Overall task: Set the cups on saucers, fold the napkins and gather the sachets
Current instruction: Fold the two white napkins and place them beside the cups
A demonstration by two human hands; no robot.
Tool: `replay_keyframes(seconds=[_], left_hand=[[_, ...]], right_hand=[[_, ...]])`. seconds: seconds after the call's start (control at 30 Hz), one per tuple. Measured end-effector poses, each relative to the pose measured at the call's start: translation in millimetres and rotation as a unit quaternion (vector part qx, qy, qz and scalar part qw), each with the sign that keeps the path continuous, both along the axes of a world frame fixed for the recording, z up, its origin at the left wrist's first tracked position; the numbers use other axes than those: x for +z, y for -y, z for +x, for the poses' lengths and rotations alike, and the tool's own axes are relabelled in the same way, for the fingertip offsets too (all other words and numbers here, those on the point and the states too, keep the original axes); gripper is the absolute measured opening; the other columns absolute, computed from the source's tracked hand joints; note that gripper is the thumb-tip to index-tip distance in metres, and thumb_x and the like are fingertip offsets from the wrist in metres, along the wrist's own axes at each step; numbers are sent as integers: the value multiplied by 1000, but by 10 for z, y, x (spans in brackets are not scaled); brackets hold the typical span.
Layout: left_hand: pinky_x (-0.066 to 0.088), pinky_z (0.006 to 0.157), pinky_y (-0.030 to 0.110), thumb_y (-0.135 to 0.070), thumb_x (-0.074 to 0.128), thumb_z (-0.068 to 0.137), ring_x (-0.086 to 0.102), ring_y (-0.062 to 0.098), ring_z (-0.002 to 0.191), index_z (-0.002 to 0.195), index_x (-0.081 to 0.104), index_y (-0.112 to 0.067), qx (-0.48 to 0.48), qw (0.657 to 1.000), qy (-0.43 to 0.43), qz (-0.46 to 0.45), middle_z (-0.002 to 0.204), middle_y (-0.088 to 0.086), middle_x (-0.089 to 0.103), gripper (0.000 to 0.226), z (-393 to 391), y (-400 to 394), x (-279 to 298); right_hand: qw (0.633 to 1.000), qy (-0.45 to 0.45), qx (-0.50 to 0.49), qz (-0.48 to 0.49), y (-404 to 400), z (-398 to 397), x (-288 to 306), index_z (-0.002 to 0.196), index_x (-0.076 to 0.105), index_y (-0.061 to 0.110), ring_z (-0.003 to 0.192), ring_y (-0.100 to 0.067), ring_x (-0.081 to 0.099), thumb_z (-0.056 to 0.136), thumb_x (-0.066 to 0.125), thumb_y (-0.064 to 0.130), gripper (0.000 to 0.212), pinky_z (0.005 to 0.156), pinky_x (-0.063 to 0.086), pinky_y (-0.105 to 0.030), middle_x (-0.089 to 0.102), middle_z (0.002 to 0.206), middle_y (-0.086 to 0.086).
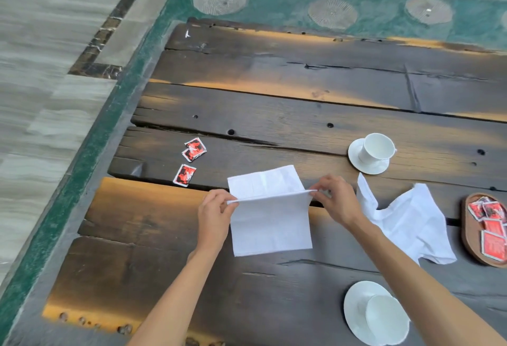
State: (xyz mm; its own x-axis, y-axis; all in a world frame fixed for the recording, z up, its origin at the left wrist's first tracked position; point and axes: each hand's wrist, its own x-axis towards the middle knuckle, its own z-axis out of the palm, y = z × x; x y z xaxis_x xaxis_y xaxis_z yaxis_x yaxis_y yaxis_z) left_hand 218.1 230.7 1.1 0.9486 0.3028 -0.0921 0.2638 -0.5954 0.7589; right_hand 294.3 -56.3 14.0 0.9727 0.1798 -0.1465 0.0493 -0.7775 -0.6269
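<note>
1. Red sachets (pixel 192 160), three of them, lay loose on the table (pixel 274 104) at the left, well apart from the tray.
2. Left hand (pixel 215 215) pinched the left end of the napkin (pixel 270 222) at its raised crease, fingers curled on the cloth.
3. Right hand (pixel 336 200) pinched the right end of that crease; the napkin sat between both hands, half folded.
4. Second napkin (pixel 408 222) lay crumpled and unfolded just right of the right wrist.
5. Both cups, far (pixel 377 147) and near (pixel 386 315), stood on saucers; the tray (pixel 466 236) held more sachets.
6. Risk: uneven pull from either pinch would likely skew the fold, and the plank gap under the crease could catch the cloth.
7. Cut off: the tray's right side and the near saucer's lower edge; sachet print was illegible.
</note>
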Motion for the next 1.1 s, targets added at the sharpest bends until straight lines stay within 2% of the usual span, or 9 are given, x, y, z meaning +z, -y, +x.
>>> replay_keyframes(seconds=[0.13, 0.2, 0.3, 0.43, 0.53, 0.73, 0.8, 0.9, 1.1], left_hand=[[40, 71, 21, -11, 70, 84, 54, 11, 85, 86, 73, -17, -4, 1000, 27, 15, 81, -16, 61, 7, 209, -8, 292], [37, 70, 14, -11, 69, 84, 53, 3, 76, 84, 72, -20, 4, 999, 37, 8, 78, -15, 60, 10, 286, -21, 405], [34, 70, 5, -13, 68, 85, 53, -4, 78, 85, 71, -22, 6, 998, 60, 6, 78, -14, 61, 9, 356, -49, 543], [36, 68, 6, -12, 70, 84, 53, -1, 76, 83, 72, -22, 13, 995, 96, -23, 80, -12, 65, 10, 330, -63, 639], [37, 65, 8, -11, 70, 83, 53, 1, 72, 82, 72, -23, 15, 995, 88, -44, 78, -8, 66, 12, 220, -54, 608], [37, 61, 12, -14, 70, 84, 52, 6, 69, 82, 71, -25, -10, 997, 60, -43, 72, -2, 62, 11, 36, -71, 539], [38, 61, 15, -16, 71, 84, 51, 7, 65, 80, 70, -27, -18, 997, 46, -56, 69, -3, 63, 11, 31, -79, 546], [40, 59, 12, -15, 71, 84, 55, 4, 56, 79, 69, -27, -15, 996, 26, -81, 61, -5, 63, 13, 95, -68, 592], [51, 73, 16, -8, 70, 83, 66, 3, 75, 84, 72, -18, -18, 994, 63, -86, 80, -8, 72, 10, 269, -20, 694]], right_hand=[[999, 34, -18, 31, -29, 115, 255, 88, 72, 15, 74, -13, 55, 86, 69, 15, 3, 70, 36, -25, 65, 88, 4], [997, 53, -33, 43, -60, 151, 372, 88, 71, 16, 70, -14, 56, 86, 68, 15, 4, 68, 43, -30, 66, 85, 3], [993, 66, -55, 75, -87, 171, 518, 94, 71, 11, 68, -15, 57, 88, 67, 15, 9, 69, 50, -34, 65, 81, 6], [990, 92, -55, 92, -54, 121, 634, 92, 72, 16, 71, -8, 62, 88, 67, 16, 6, 68, 46, -24, 66, 76, 14], [992, 82, -37, 94, -16, 18, 628, 91, 72, 17, 68, -4, 61, 88, 66, 12, 8, 67, 49, -25, 65, 75, 18], [996, 34, -11, 88, 86, -143, 565, 86, 67, 28, 64, -4, 62, 88, 66, 14, 15, 63, 48, -22, 67, 70, 13], [996, 15, -13, 91, 120, -157, 564, 85, 66, 29, 62, -5, 65, 88, 65, 14, 16, 65, 51, -28, 70, 70, 7], [993, 6, -31, 116, 148, -133, 598, 86, 67, 26, 66, -9, 69, 89, 63, 11, 16, 71, 55, -33, 72, 68, 5], [983, 28, -76, 162, 129, -44, 638, 89, 69, 20, 78, -5, 72, 88, 65, 7, 14, 80, 56, -24, 74, 79, 7]])
